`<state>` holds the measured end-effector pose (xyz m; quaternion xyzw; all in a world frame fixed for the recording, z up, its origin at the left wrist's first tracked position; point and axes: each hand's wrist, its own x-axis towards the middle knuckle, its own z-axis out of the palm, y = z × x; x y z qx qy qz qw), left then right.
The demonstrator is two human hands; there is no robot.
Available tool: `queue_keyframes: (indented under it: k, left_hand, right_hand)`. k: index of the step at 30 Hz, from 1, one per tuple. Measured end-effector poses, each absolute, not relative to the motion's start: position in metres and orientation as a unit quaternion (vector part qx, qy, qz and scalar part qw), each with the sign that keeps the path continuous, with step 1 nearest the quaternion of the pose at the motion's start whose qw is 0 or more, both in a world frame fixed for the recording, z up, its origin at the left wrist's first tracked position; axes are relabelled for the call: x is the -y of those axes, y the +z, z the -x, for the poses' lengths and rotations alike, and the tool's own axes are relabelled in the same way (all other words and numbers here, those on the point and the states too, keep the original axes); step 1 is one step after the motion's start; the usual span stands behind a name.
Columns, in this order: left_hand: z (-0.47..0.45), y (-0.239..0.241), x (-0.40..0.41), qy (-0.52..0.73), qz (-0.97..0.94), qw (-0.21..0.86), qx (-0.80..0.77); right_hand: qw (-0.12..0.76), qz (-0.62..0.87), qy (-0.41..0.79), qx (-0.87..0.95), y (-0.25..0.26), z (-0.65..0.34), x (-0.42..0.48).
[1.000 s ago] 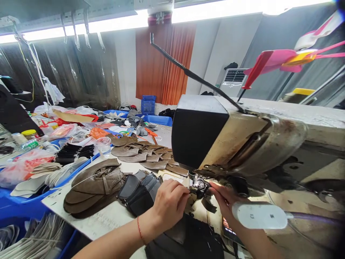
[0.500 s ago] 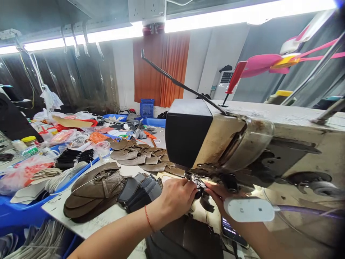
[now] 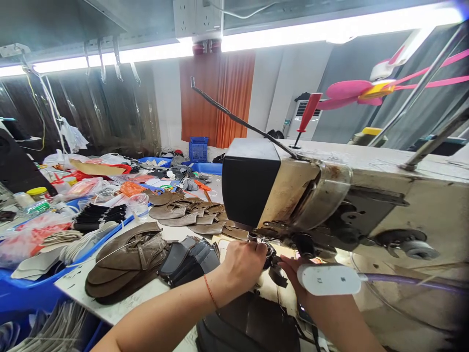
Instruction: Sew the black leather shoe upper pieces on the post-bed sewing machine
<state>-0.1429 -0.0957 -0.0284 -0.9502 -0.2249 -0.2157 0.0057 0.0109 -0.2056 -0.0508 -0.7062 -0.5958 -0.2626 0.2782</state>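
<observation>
My left hand (image 3: pixel 244 266) is closed, its curled fingers pressed on a small dark leather-like piece (image 3: pixel 277 276) under the sewing machine's (image 3: pixel 251 183) needle area. My right hand (image 3: pixel 292 270) pinches the same piece from the right, partly hidden behind a white lamp-like unit (image 3: pixel 329 280). A strip of the piece hangs down between both hands. What lies under the left fingertips, and the needle itself, are hard to see. Beneath my left wrist rests a stack of large dark pieces (image 3: pixel 249 322).
Left of my forearm lie black cut pieces (image 3: pixel 188 261) and brown shoe uppers (image 3: pixel 124 256). More brown pieces (image 3: pixel 186 212) spread behind them. A blue tray (image 3: pixel 22 288) holds bags and cut parts. A red screwdriver (image 3: pixel 309 112) stands upright on the machine; a pink fan (image 3: pixel 348 89) is behind.
The view has shifted slightly, so the machine appears a little further left. Both hands stay at the dark piece by the needle area, with only slight movement.
</observation>
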Motion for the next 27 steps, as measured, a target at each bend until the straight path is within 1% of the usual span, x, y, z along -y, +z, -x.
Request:
queue_keyframes:
  k: [5,7,9,11,12,14,17,19,21,22,24,27]
  left_hand:
    - [0.144,-0.033,0.096,-0.226,0.948,0.003,0.224]
    - [0.148,-0.034,0.097,-0.265,0.938,0.008,0.225]
    - [0.158,-0.034,0.099,-0.338,0.916,0.010,0.214]
    - [0.174,-0.034,0.103,-0.403,0.897,0.003,0.184]
    - [0.183,-0.035,0.105,-0.413,0.896,-0.001,0.164]
    - [0.200,-0.040,0.108,-0.373,0.921,-0.012,0.109]
    - [0.218,-0.062,0.112,-0.217,0.974,-0.057,0.040]
    - [0.219,-0.083,0.114,-0.141,0.984,-0.100,0.041]
    - [0.214,-0.104,0.115,-0.114,0.980,-0.138,0.083]
    - [0.210,-0.113,0.114,-0.109,0.976,-0.155,0.109]
    - [0.201,-0.125,0.113,-0.099,0.965,-0.185,0.158]
    - [0.192,-0.132,0.109,-0.072,0.956,-0.200,0.200]
  right_hand:
    - [0.161,0.716,-0.382,0.561,-0.053,0.028,0.203]
    - [0.125,0.719,-0.421,0.538,-0.059,0.036,0.197]
    - [0.124,0.719,-0.441,0.523,-0.066,0.040,0.193]
    - [0.157,0.719,-0.436,0.518,-0.074,0.042,0.195]
    - [0.172,0.715,-0.424,0.528,-0.078,0.045,0.198]
    - [0.179,0.698,-0.375,0.583,-0.090,0.052,0.209]
    - [0.152,0.678,-0.281,0.662,-0.113,0.069,0.228]
    - [0.135,0.691,-0.224,0.674,-0.128,0.077,0.242]
    - [0.136,0.716,-0.174,0.662,-0.142,0.076,0.259]
    - [0.150,0.729,-0.150,0.650,-0.149,0.071,0.269]
    - [0.205,0.762,-0.111,0.605,-0.163,0.056,0.292]
    - [0.266,0.820,-0.070,0.502,-0.181,0.025,0.330]
